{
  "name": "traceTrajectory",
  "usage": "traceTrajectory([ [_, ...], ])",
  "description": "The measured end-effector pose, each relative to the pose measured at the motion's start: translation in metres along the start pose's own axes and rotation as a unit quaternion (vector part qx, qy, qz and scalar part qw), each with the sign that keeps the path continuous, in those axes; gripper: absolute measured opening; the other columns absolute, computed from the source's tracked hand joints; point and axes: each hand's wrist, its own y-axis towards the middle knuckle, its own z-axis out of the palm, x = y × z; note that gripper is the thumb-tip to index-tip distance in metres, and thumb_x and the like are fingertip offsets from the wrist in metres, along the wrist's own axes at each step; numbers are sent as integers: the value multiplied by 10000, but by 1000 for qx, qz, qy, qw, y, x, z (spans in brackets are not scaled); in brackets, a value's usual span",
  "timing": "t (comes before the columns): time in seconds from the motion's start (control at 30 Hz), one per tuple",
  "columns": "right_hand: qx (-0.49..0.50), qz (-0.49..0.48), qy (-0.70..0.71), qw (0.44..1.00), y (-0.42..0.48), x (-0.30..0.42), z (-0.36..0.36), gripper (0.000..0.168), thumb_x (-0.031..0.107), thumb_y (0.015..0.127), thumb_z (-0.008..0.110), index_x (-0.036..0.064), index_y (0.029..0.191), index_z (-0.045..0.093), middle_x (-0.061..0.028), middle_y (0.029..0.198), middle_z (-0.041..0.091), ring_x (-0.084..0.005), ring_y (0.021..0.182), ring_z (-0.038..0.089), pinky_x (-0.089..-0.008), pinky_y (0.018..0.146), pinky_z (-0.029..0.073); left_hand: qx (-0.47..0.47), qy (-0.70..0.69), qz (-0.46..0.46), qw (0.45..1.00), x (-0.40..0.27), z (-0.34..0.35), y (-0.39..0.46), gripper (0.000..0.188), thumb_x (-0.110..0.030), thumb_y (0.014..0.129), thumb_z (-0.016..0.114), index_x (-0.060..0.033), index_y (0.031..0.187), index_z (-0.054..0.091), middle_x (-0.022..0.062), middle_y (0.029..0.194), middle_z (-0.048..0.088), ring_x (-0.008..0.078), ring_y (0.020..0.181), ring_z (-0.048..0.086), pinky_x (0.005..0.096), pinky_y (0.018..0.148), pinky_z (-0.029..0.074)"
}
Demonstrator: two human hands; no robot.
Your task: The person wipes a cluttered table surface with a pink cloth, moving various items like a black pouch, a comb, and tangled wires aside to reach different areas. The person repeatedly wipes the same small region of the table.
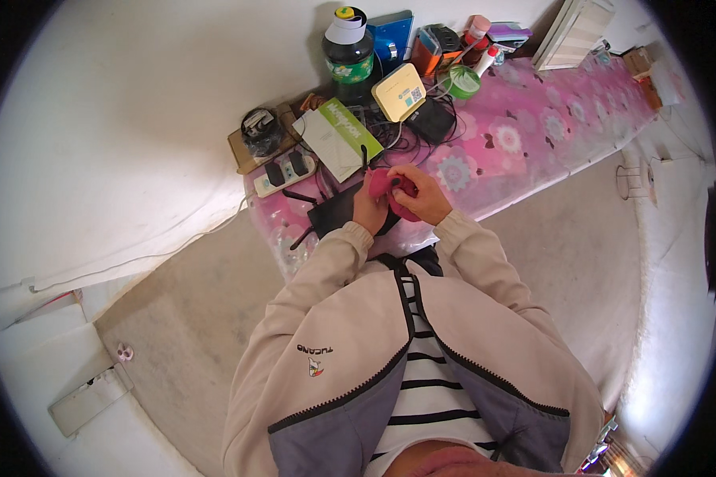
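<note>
Both hands are raised over the near end of the table, around a crimson, soft-looking item (404,210) with a small dark spot on it. My left hand (370,206) grips its left side. With bent fingers and thumb, my right hand (420,194) pinches it near the dark spot. What the item is, I cannot tell. Beneath my left hand lies a black router (337,211) with several antennas, partly hidden by that hand and the sleeve. A green and white notebook (340,140) lies just beyond the hands.
A power strip (285,176) with black plugs is at the left. Behind stand a cream router box (398,94), a dark bottle (349,59), a blue folder (392,39) and a green round container (462,82). Black cables tangle near a black box (431,121). Pink floral plastic covers the table (513,161).
</note>
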Motion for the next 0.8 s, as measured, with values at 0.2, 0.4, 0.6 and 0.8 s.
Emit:
traceTrajectory([
  [0.2,-16,-5,-24,1000,-2,-65,20,363,82,739,683,52,1086,578,-79,951,598,-202,829,586,-322,741,482,58,5,-151,987,-26,-13,4,520,37,823,542,-60,1322,430,231,1126,616,430,1042,610,445,880,500],
  [0.4,15,129,40,991,-3,-121,32,359,62,752,671,56,1102,589,-103,983,633,-216,874,620,-343,767,505,42,91,-20,995,-47,-23,6,486,7,845,557,-58,1320,476,203,1253,540,363,1170,534,403,963,461],
  [0.6,61,178,-14,982,0,-118,32,355,83,801,641,53,1150,586,-146,1028,657,-267,943,646,-388,815,516,85,16,12,996,-65,-16,15,402,-111,862,637,-37,1246,545,154,1219,562,336,1105,544,379,934,461],
  [0.8,-33,93,-98,990,-9,-124,44,400,119,823,627,60,1214,561,-201,1040,663,-348,961,652,-405,838,514,45,20,22,999,-36,-4,20,255,-123,906,633,-12,1135,610,134,972,640,255,794,648,329,718,516],
])
